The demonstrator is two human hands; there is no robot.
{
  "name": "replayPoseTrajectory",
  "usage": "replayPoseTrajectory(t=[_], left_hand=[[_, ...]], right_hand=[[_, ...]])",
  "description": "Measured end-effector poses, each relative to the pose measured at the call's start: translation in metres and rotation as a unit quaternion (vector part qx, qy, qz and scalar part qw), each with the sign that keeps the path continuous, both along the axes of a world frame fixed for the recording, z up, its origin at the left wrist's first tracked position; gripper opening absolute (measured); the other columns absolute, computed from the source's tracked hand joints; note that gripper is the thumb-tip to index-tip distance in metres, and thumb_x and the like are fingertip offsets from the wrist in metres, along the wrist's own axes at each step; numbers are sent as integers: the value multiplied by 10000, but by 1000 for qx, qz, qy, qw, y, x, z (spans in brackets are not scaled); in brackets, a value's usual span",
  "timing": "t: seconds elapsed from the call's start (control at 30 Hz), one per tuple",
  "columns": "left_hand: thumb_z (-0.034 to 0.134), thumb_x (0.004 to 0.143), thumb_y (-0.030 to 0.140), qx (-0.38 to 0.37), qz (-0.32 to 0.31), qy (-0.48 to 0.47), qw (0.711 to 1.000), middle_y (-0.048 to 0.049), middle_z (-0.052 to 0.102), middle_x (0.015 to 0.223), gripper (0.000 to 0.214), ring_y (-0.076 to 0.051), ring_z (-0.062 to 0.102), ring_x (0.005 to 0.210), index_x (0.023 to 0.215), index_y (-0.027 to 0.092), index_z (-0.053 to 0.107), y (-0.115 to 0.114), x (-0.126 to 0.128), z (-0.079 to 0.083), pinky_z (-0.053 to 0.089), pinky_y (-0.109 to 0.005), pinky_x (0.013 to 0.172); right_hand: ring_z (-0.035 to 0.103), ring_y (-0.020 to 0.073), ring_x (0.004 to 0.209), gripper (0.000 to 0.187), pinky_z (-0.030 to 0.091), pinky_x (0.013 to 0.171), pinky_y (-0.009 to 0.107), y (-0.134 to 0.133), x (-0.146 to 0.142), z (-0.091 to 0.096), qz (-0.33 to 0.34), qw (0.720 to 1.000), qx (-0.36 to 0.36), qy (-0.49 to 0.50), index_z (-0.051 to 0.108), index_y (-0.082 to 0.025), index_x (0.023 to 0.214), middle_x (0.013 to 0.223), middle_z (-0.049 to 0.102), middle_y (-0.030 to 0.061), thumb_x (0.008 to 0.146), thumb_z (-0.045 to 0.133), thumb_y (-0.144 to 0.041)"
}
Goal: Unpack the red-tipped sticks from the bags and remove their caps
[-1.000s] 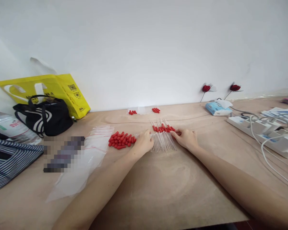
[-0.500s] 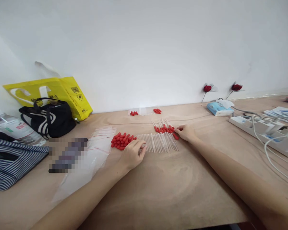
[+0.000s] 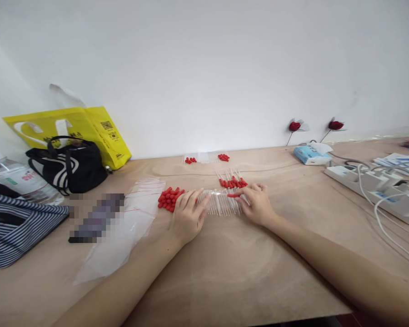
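A row of clear thin tubes (image 3: 221, 202) lies on the wooden table (image 3: 225, 263). My left hand (image 3: 188, 215) rests on the row's left end with its fingers stretched out flat. Just left of it sits a pile of small red caps (image 3: 168, 198). My right hand (image 3: 255, 202) is at the row's right end, pinching a red cap (image 3: 233, 195) over the tubes. Behind the row lie capped tubes (image 3: 232, 181) with red ends.
Clear zip bags (image 3: 129, 222) lie at the left. A black bag (image 3: 70, 165), a yellow bag (image 3: 71, 129), a water bottle (image 3: 17, 179) and striped cloth (image 3: 17, 227) stand far left. A tissue pack (image 3: 310, 154), power strips (image 3: 378, 190) with white cables are at the right.
My left hand has moved forward and flattened on the tubes' left end. My right hand drew back from the capped tubes, bringing a red cap over the row.
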State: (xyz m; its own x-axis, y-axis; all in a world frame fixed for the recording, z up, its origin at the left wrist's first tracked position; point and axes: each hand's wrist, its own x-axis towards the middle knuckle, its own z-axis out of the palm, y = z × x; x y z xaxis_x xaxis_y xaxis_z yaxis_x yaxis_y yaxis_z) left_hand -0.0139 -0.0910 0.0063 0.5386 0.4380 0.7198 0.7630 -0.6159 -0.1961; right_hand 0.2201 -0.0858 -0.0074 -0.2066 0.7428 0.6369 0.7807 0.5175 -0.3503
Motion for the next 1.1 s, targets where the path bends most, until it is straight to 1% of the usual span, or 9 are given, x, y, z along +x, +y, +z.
replayPoseTrajectory(t=[0.07, 0.13, 0.23, 0.37, 0.57, 0.73, 0.87, 1.03, 1.1], left_hand=[[500, 810, 247, 14, -10, 22, 1000, -75, 593, 1090, 269, -231, 488, 1026, 1066, 216, 576, -1, 2, 0, 318, -416, 910], [504, 815, 242, 12, -29, 30, 999, -32, 647, 960, 211, -201, 533, 937, 1003, 236, 600, -2, 4, -1, 305, -418, 907], [509, 817, 236, 14, -49, 34, 998, 8, 663, 775, 167, -159, 558, 778, 949, 235, 611, -2, 5, -3, 309, -409, 875], [495, 818, 198, 22, -49, 45, 998, 19, 638, 665, 130, -131, 537, 684, 861, 204, 617, -5, 8, -3, 319, -378, 834], [507, 806, 215, 35, -49, 75, 995, 21, 612, 631, 111, -133, 519, 679, 766, 201, 609, -8, 10, 1, 302, -383, 840], [524, 803, 237, 57, -52, 79, 994, 29, 583, 569, 120, -137, 508, 675, 714, 194, 592, -11, 8, 1, 298, -367, 784], [532, 798, 234, 59, -58, 63, 995, 36, 582, 560, 111, -139, 503, 675, 708, 194, 585, -13, 9, -1, 296, -363, 758], [520, 802, 223, 47, -57, 45, 996, 33, 595, 584, 114, -148, 507, 695, 712, 193, 584, -15, 7, 0, 290, -366, 740], [518, 796, 202, 33, -38, 26, 998, 27, 608, 621, 104, -150, 504, 692, 721, 194, 589, -13, 2, 3, 295, -357, 712]], right_hand=[[508, 163, 780, 123, 218, 839, 371, -9, -10, 0, 45, 998, 25, -25, 594, -220, 810, 737, 644, -1, 801, 471, -218], [502, 151, 766, 121, 209, 851, 368, -14, -17, -1, 70, 996, 42, -35, 590, -220, 807, 711, 637, -12, 801, 471, -198], [497, 138, 756, 122, 207, 860, 364, -16, -22, -2, 89, 993, 62, -41, 586, -216, 824, 722, 637, -15, 796, 473, -182], [493, 139, 766, 129, 205, 861, 374, -16, -28, -3, 100, 988, 101, -66, 588, -221, 879, 758, 642, -15, 786, 501, -204], [466, 117, 681, 114, 204, 853, 379, -15, -34, -6, 69, 974, 193, -99, 625, -241, 835, 626, 609, -31, 809, 515, -252], [451, 110, 654, 147, 197, 855, 384, -19, -30, -7, 56, 969, 203, -126, 628, -218, 737, 545, 553, -34, 811, 503, -249], [456, 103, 656, 151, 179, 876, 393, -22, -29, -7, 63, 968, 212, -121, 620, -225, 730, 539, 545, -47, 796, 489, -189], [482, 110, 684, 154, 168, 896, 402, -23, -22, -6, 70, 967, 211, -123, 618, -236, 754, 583, 583, -51, 770, 482, -165], [501, 118, 708, 151, 177, 894, 392, -18, -11, -3, 41, 976, 190, -95, 627, -235, 743, 633, 613, -38, 776, 487, -189]])
